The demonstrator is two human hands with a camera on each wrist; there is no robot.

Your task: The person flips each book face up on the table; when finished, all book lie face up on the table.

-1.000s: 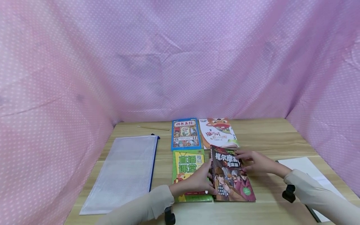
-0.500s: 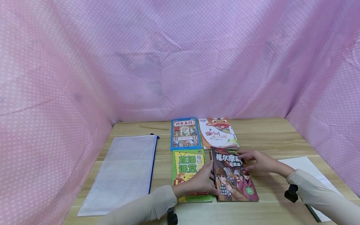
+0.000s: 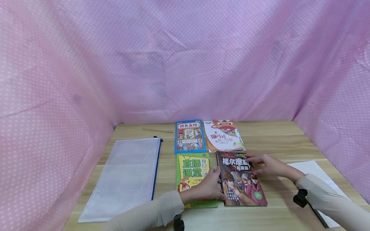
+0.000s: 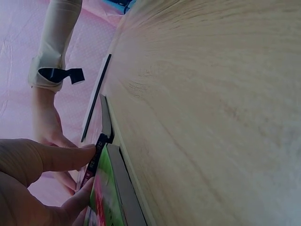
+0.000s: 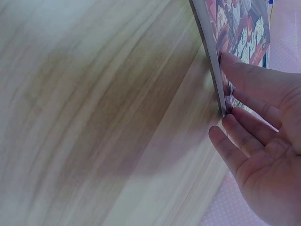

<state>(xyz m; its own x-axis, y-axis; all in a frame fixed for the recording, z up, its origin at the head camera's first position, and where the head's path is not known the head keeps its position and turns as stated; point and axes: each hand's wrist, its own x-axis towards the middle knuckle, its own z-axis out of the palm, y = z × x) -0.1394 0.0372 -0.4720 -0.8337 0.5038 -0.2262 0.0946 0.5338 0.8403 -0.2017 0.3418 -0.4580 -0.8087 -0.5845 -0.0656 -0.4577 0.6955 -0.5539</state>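
Note:
A dark paperback book (image 3: 235, 181) with detective figures and white lettering lies in the front right place of a two-by-two group of books. My left hand (image 3: 209, 186) holds it by the spine side, thumb at the lower left edge; in the left wrist view the left hand (image 4: 40, 183) has its thumb and a finger on the dark spine. My right hand (image 3: 267, 165) is at the upper right edge. In the right wrist view the right hand (image 5: 270, 132) has its thumb at the cover's edge and fingertips by the corner. A green book (image 3: 193, 166) lies partly under my left hand and forearm.
Behind these lie a blue-bordered book (image 3: 190, 136) and a white book (image 3: 222, 138). A mesh zip pouch (image 3: 121, 179) with a blue edge is at left, a thin stick (image 3: 156, 130) at back left. My right forearm partly covers a white board-like item (image 3: 321, 179).
The dark book has slid slightly right and turned a little straighter, its top edge now just below the white book. Both hands have shifted slightly right with it.

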